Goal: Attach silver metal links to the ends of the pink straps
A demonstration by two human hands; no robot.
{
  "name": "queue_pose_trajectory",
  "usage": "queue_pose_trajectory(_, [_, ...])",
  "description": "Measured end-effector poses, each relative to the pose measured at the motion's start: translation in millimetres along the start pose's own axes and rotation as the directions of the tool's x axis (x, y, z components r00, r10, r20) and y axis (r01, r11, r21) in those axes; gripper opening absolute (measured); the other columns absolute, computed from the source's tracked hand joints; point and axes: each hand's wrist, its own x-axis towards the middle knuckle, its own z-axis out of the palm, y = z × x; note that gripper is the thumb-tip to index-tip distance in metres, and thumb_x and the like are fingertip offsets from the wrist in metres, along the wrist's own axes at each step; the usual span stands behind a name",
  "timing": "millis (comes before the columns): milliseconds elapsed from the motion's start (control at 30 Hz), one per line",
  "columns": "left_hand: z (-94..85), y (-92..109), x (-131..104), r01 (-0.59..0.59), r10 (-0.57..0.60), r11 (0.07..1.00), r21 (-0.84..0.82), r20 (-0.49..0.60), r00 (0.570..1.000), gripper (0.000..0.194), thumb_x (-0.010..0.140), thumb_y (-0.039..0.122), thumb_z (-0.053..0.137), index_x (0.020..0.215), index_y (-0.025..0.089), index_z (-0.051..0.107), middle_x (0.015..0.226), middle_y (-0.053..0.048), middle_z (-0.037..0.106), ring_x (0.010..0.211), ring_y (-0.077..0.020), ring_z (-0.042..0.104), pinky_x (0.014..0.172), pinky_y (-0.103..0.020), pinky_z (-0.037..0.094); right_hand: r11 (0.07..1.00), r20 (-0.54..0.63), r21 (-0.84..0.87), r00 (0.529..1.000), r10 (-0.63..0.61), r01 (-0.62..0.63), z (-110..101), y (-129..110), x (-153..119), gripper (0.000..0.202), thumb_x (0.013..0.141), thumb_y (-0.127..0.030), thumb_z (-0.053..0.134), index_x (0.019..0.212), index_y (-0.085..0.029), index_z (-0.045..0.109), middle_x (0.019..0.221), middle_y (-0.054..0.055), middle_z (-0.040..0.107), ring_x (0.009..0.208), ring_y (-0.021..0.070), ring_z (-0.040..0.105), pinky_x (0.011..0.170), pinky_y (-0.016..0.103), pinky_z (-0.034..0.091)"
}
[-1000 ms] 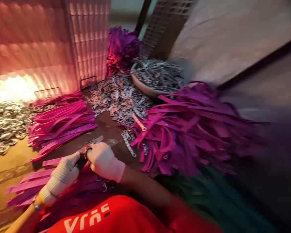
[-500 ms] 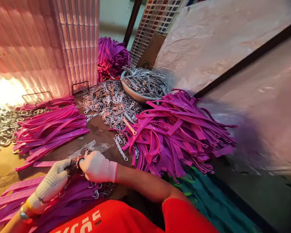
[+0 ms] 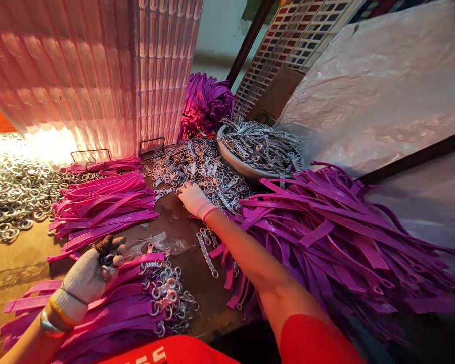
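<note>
My left hand (image 3: 84,280), in a white dotted glove with dark fingertips, is closed around several metal rings (image 3: 108,267). Beneath it lies a bundle of purple straps (image 3: 117,313) with rings and metal links (image 3: 169,290) at their right ends. My right hand (image 3: 193,198), in a pale glove, reaches to the near left edge of a heap of braided-looking metal links (image 3: 191,162). Its fingers are curled down onto the links, and whatever lies between them is hidden.
Loose rings (image 3: 15,187) cover the left of the table beside another purple strap bundle (image 3: 106,202). A bowl (image 3: 233,161) full of metal links stands behind. At right spreads a large purple strap pile (image 3: 326,237). Ribbed clear sheets (image 3: 167,71) rise at the back.
My right hand has left my left hand and moved forward to the heap of links. My left hand has turned slightly, its rings now showing. The view has shifted left.
</note>
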Motion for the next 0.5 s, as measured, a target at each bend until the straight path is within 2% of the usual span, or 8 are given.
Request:
queue_pose_trajectory(100, [7.1, -9, -4, -0.01, 0.012, 0.997, -0.071, 0.028, 1.0, 0.018, 0.094, 0.014, 0.044, 0.104, 0.011, 0.059, 0.079, -0.01, 0.065, 0.046, -0.011, 0.055, 0.029, -0.013, 0.032, 1.0, 0.03, 0.007, 1.0, 0.009, -0.009, 11, 14, 10, 0.026, 0.086, -0.006, 0.055, 0.104, -0.003, 0.073, 0.113, 0.025, 0.066, 0.111, 0.0293, 0.055, 0.089, 0.037, 0.04])
queue_pose_trajectory(200, [10.1, -16, -11, 0.035, -0.024, 0.993, -0.108, 0.104, 0.994, 0.019, 0.093, 0.021, 0.05, 0.104, 0.01, 0.061, 0.082, -0.011, 0.067, 0.044, -0.0111, 0.054, 0.028, -0.014, 0.03, 0.997, 0.009, 0.062, 0.999, 0.036, -0.037, 18, 11, 7, 0.028, 0.084, -0.004, 0.052, 0.102, 0.002, 0.073, 0.11, 0.03, 0.065, 0.111, 0.0335, 0.056, 0.09, 0.04, 0.041])
queue_pose_trajectory(300, [7.4, -20, -14, 0.087, -0.067, 0.992, -0.092, 0.204, 0.977, 0.032, 0.089, 0.03, 0.054, 0.111, 0.009, 0.064, 0.084, -0.011, 0.068, 0.048, -0.0149, 0.059, 0.029, -0.017, 0.033, 0.984, -0.037, 0.172, 0.997, 0.06, -0.053, 19, -12, -5, 0.034, 0.085, -0.003, 0.045, 0.107, 0.002, 0.071, 0.119, 0.03, 0.062, 0.111, 0.0339, 0.058, 0.093, 0.042, 0.044])
queue_pose_trajectory(367, [3.1, -23, -15, 0.084, -0.069, 0.995, -0.055, 0.231, 0.97, 0.037, 0.086, 0.03, 0.056, 0.116, 0.01, 0.064, 0.082, -0.009, 0.067, 0.05, -0.0157, 0.06, 0.03, -0.017, 0.031, 0.964, -0.055, 0.266, 0.998, 0.021, -0.006, 17, -39, -22, 0.041, 0.086, -0.003, 0.043, 0.118, -0.005, 0.068, 0.122, 0.022, 0.065, 0.108, 0.0274, 0.061, 0.093, 0.036, 0.047])
queue_pose_trajectory(433, [-0.9, -27, -16, 0.042, -0.044, 0.999, 0.014, 0.223, 0.974, 0.036, 0.083, 0.026, 0.06, 0.116, 0.011, 0.065, 0.076, -0.007, 0.065, 0.049, -0.0132, 0.059, 0.032, -0.016, 0.027, 0.886, -0.108, 0.449, 0.992, -0.07, 0.112, 13, -71, -48, 0.05, 0.084, -0.002, 0.042, 0.126, -0.015, 0.065, 0.117, 0.011, 0.07, 0.105, 0.0208, 0.064, 0.093, 0.03, 0.05])
queue_pose_trajectory(500, [-3.0, -32, -20, -0.041, 0.013, 0.992, 0.119, 0.226, 0.974, 0.035, 0.083, 0.028, 0.064, 0.113, 0.011, 0.066, 0.068, -0.003, 0.059, 0.046, -0.0097, 0.053, 0.033, -0.015, 0.023, 0.663, -0.244, 0.699, 0.961, -0.132, 0.269, 8, -103, -76, 0.055, 0.08, -0.003, 0.043, 0.128, -0.019, 0.065, 0.115, 0.007, 0.071, 0.106, 0.0198, 0.065, 0.095, 0.032, 0.051])
